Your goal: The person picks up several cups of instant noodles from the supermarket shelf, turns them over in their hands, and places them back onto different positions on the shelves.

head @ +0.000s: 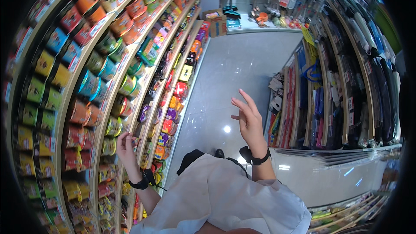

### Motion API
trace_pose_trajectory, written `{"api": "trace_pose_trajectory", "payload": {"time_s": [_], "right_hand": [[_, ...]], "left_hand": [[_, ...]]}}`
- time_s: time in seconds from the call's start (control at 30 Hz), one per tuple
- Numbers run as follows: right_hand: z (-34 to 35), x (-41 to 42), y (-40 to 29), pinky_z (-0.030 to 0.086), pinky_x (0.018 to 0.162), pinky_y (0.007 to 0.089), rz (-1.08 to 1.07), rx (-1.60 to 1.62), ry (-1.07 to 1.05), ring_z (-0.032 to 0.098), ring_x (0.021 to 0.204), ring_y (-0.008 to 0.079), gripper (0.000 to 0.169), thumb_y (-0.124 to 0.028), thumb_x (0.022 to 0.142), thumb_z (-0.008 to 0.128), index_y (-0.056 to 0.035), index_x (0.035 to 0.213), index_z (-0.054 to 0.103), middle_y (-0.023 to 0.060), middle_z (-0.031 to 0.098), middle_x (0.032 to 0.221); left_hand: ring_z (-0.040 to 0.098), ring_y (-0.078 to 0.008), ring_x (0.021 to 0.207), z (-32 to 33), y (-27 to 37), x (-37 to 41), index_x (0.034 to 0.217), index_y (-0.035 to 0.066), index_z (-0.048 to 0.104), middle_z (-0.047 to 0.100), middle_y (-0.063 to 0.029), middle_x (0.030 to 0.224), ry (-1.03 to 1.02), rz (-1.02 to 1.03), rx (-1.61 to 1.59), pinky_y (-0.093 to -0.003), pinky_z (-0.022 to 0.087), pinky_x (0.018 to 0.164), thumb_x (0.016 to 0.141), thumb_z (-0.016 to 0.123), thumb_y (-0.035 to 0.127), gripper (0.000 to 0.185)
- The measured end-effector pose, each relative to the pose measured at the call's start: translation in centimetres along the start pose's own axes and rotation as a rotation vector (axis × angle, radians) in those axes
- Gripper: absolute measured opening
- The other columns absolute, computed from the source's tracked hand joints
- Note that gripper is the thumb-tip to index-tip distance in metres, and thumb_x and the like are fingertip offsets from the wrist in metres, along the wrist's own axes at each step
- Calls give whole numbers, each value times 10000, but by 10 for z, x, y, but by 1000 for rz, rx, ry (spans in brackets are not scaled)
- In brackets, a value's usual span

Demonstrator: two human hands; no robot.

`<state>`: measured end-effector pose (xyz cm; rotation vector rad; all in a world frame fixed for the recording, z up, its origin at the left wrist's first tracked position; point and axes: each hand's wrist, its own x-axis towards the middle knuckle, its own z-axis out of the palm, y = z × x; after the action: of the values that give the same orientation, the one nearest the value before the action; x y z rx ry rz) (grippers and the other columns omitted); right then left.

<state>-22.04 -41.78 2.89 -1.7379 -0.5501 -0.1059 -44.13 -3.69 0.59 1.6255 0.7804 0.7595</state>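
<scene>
My left hand (126, 152) is beside the front of the left shelving, with its fingers loosely curled and apart. I see nothing held in it; the nearest goods are instant noodle cups (114, 126) on the shelf beside it. Over the aisle floor (224, 68) my right hand (252, 123) is raised, fingers spread, holding nothing. Each wrist wears a black strap with a small device. Lower on the same shelving lie colourful bagged packets (170, 126), and higher up stand rows of orange, red and blue cups (89, 84).
On the right stands a rack (341, 104) of dark, folded or hanging goods with price tags. A cardboard box (217, 24) sits at the aisle's far end, beside a dustpan (232, 13) and a low display ledge (263, 30). More shelving (344, 213) is at lower right.
</scene>
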Motion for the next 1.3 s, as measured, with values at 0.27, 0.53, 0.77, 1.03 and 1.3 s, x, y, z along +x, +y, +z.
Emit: {"api": "trace_pose_trajectory", "payload": {"time_s": [0.27,0.53,0.77,1.03,1.3], "right_hand": [[-66,46,69,601,997,371,127,-297,231,665,1289,323,613,253,812,474,-54,1270,739,166,534,1565],[-99,164,89,347,1237,513,-51,-731,536,537,1415,378,453,194,758,581,-106,1002,817,119,675,1413],[-121,283,109,582,976,380,-75,-659,763,722,1134,313,355,243,854,529,20,1034,739,174,733,1242],[-146,411,195,637,947,341,52,-468,623,707,1158,272,549,289,854,446,-9,1231,711,152,663,1317],[-205,559,301,607,705,274,179,-377,494,726,931,187,515,206,943,479,-67,1327,688,132,672,1300]], "left_hand": [[678,-105,925,166,-9,110,1238,-4,674,742,-73,1117,-287,28,-23,-264,563,817,1093,593,111,202],[672,-99,950,368,-5,234,1248,7,689,737,-43,1097,-549,132,5,-256,557,830,1085,603,95,205],[717,-195,1005,501,56,327,1244,-11,699,750,-126,1137,-674,427,158,-312,554,931,1031,654,85,238],[702,-254,1056,579,61,400,1281,19,675,716,-141,1114,-687,461,283,-359,545,946,1018,660,91,273],[712,-329,1052,645,5,467,1273,5,675,728,-173,1193,-524,445,600,-407,564,886,1010,662,134,293]]}}
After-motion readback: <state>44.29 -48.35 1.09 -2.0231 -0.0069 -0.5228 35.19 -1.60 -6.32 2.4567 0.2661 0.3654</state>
